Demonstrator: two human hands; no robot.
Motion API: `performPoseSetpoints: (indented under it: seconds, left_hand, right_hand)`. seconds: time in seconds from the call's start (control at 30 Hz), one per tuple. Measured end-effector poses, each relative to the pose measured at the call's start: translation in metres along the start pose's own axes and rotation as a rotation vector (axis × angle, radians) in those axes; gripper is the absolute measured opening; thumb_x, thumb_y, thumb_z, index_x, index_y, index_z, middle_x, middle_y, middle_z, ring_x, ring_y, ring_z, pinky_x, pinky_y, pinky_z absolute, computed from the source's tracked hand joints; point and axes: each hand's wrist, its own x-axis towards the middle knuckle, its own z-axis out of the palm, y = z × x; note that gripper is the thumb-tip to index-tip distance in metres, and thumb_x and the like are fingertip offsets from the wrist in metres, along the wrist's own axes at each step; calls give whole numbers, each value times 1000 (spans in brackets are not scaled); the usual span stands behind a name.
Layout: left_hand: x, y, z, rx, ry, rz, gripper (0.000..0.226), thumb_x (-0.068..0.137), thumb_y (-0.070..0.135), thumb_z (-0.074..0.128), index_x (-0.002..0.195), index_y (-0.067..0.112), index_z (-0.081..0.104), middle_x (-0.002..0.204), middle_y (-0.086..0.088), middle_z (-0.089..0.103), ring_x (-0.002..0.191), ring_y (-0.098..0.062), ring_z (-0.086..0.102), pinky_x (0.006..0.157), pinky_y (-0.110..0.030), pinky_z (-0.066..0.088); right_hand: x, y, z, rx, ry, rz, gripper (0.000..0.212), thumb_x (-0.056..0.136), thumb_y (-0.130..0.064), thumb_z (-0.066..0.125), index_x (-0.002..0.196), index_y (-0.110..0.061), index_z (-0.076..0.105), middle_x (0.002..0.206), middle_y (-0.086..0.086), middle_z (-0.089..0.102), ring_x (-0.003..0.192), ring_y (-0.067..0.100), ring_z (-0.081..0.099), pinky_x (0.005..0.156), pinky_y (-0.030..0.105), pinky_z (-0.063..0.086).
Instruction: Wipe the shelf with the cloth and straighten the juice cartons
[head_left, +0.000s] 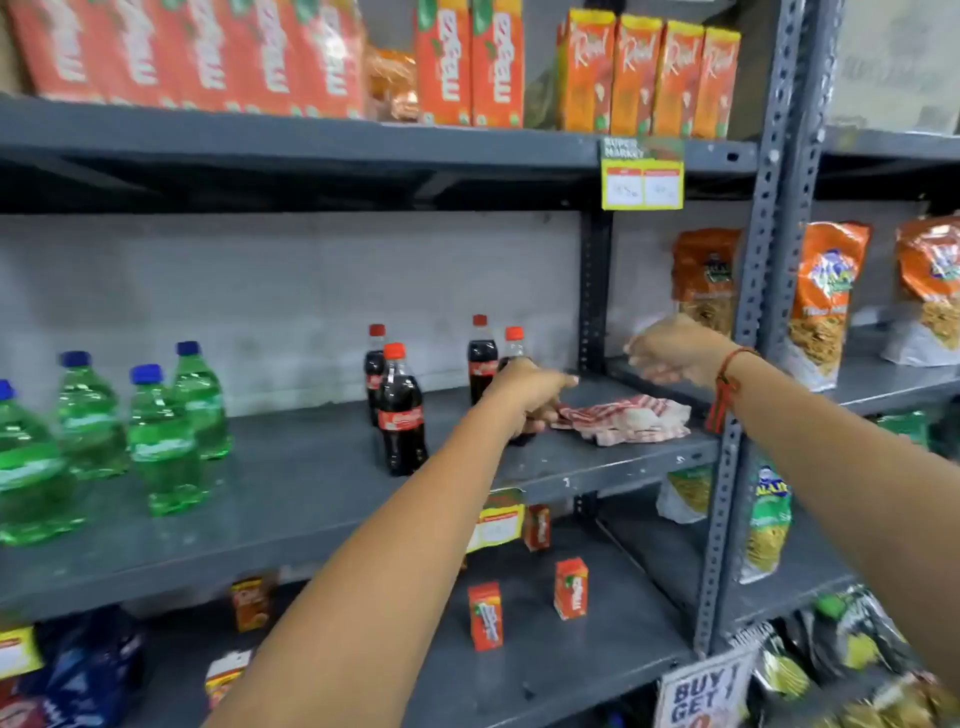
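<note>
A red-and-white striped cloth (631, 415) lies crumpled on the right end of the grey middle shelf (291, 499). My left hand (524, 395) is wrapped around a cola bottle (514, 345) just left of the cloth. My right hand (670, 353) hovers above the cloth's far side, fingers spread and holding nothing. Tall orange juice cartons (467, 62) stand in a row on the top shelf, with more (649, 78) to their right. Small juice cartons (485, 616) (570, 587) stand scattered on the lower shelf.
Three more cola bottles (400, 410) stand left of my left hand, and several green bottles (161, 441) stand further left. Snack bags (826, 306) fill the bay on the right, past the perforated upright (769, 260). A yellow price tag (642, 176) hangs from the top shelf edge.
</note>
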Motion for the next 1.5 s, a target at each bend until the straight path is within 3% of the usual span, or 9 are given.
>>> performPoseSetpoints:
  seconds: [0.07, 0.2, 0.37, 0.53, 0.7, 1.13, 1.27, 1.33, 1.5]
  left_hand:
    - [17, -5, 20, 231, -24, -10, 39, 84, 40, 64, 104, 6, 61, 94, -8, 69, 71, -21, 64, 56, -26, 47]
    - [46, -20, 50, 902, 106, 123, 30, 86, 36, 53, 99, 12, 65, 110, -9, 67, 102, -31, 63, 71, -30, 43]
    - [79, -29, 72, 1005, 124, 129, 41, 88, 43, 49, 107, 10, 65, 113, -11, 66, 102, -31, 62, 70, -32, 42]
    - [94, -26, 88, 894, 91, 64, 34, 84, 42, 53, 95, 12, 66, 98, -8, 72, 93, -28, 66, 74, -34, 53]
    - [93, -26, 87, 771, 91, 20, 22, 88, 31, 51, 84, 14, 65, 64, 1, 69, 59, -11, 62, 52, -24, 41]
    - [-8, -52, 52, 497, 297, 159, 27, 90, 39, 55, 79, 15, 58, 88, -5, 65, 84, -28, 59, 65, -35, 46]
    - [-71, -80, 27, 467, 277, 224, 34, 88, 48, 52, 73, 18, 52, 89, -8, 67, 86, -32, 62, 68, -38, 51]
    - [-105, -98, 10, 455, 273, 241, 36, 87, 49, 52, 70, 19, 46, 89, -11, 67, 86, -35, 62, 68, -40, 50]
    - [-181, -155, -51, 468, 266, 197, 39, 88, 52, 51, 71, 17, 43, 86, -11, 63, 84, -34, 59, 60, -37, 40]
  right_hand:
    - [21, 17, -1, -272, -63, 35, 17, 93, -6, 56, 76, -6, 56, 64, 10, 63, 51, 20, 56, 50, 25, 51]
    - [59, 58, 4, -911, -73, -14, 27, 93, -30, 51, 80, -8, 62, 106, 16, 70, 93, 31, 65, 78, 33, 51]
    - [78, 91, 8, -1019, -119, 46, 53, 93, -48, 33, 120, -13, 63, 134, 13, 61, 119, 34, 58, 101, 41, 46]
    - [90, 98, 8, -883, -110, 1, 26, 94, -30, 47, 83, -9, 58, 93, 13, 66, 86, 29, 60, 73, 31, 44]
    - [95, 104, 12, -747, 0, -18, 30, 94, -29, 50, 75, -8, 60, 90, 16, 67, 83, 30, 62, 71, 28, 45]
    - [-5, 95, 11, -216, 185, -23, 21, 84, -25, 71, 68, -13, 67, 57, 4, 54, 51, 18, 44, 51, 27, 36]
    - [-71, 98, 32, -58, 167, -21, 23, 83, -22, 72, 84, 1, 74, 68, 11, 68, 65, 21, 61, 63, 33, 48]
    - [-107, 96, 50, 48, 141, -23, 19, 86, -14, 69, 88, 4, 72, 52, -3, 68, 49, 7, 61, 52, 21, 50]
    - [-194, 85, 115, 237, -73, -15, 39, 90, -6, 64, 55, -19, 77, 48, -9, 68, 37, 1, 59, 39, 13, 47]
